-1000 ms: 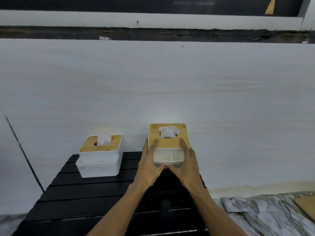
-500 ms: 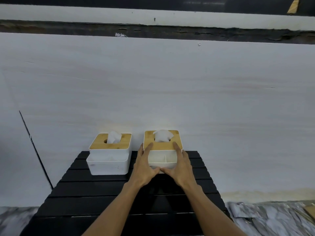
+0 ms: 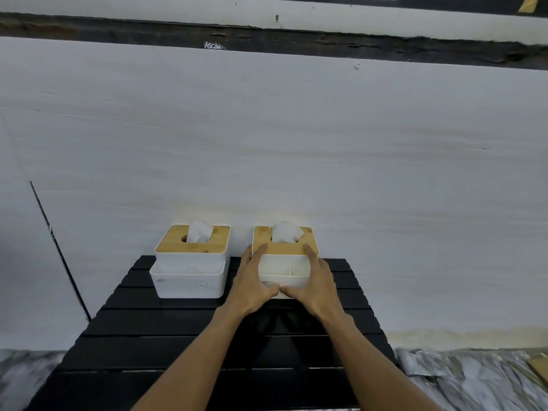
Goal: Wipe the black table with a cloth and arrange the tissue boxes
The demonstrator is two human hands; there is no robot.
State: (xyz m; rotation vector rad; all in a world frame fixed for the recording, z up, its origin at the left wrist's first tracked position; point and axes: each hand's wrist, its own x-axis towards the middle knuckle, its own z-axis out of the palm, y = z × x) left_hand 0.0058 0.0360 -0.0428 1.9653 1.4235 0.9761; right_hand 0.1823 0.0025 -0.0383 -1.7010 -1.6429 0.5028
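Observation:
Two white tissue boxes with bamboo lids stand side by side at the far edge of the black slatted table (image 3: 184, 345), against the wall. The left tissue box (image 3: 189, 264) stands alone. My left hand (image 3: 252, 283) and my right hand (image 3: 315, 284) grip the right tissue box (image 3: 284, 249) from its two sides, thumbs meeting at its front. White tissue sticks up from both lids. No cloth is in view.
A pale wall (image 3: 296, 143) rises directly behind the table. Marble-patterned floor (image 3: 474, 378) lies to the right and left of the table, with a brown board (image 3: 538, 366) at the far right edge.
The right tissue box, held in both hands, has moved left and back from the table's right edge and now stands level with the left box.

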